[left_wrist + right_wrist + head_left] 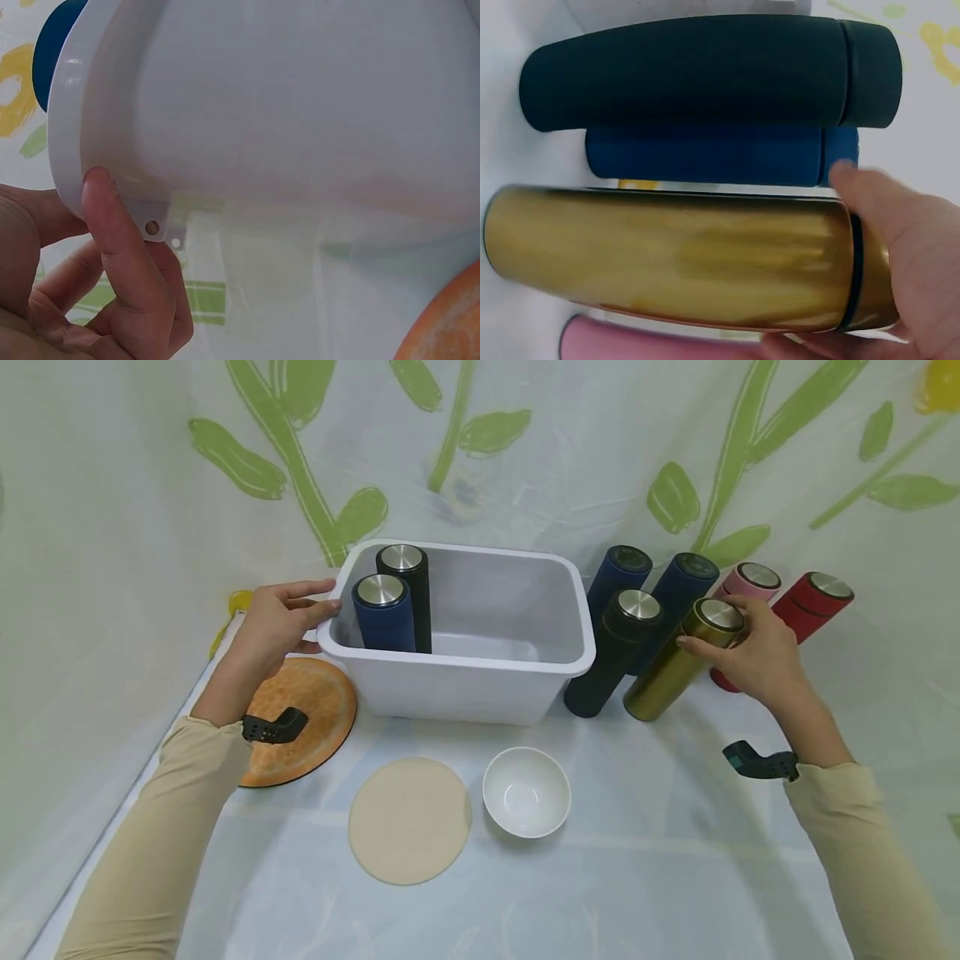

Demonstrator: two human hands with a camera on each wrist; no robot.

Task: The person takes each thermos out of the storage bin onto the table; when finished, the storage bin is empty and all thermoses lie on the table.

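Note:
My left hand (279,618) pinches the left end of the rim of a white plastic tub (450,689). The left wrist view shows its fingers (124,247) on both sides of that rim, beside a small holed tab. Inside the tub, at its left end, stand a blue thermos flask (386,622) and a black thermos flask (420,593), both with silver lids. To the right of the tub, my right hand (765,652) grips a gold thermos flask (663,672) around its lid end. In the right wrist view the thumb lies along one side of the lid.
A black flask (600,664), two blue flasks (618,572), a pink flask (742,578) and a red flask (810,606) stand around the gold one. In front lie a white bowl (527,793), a beige disc (408,822) and an orange-brown round mat (315,727).

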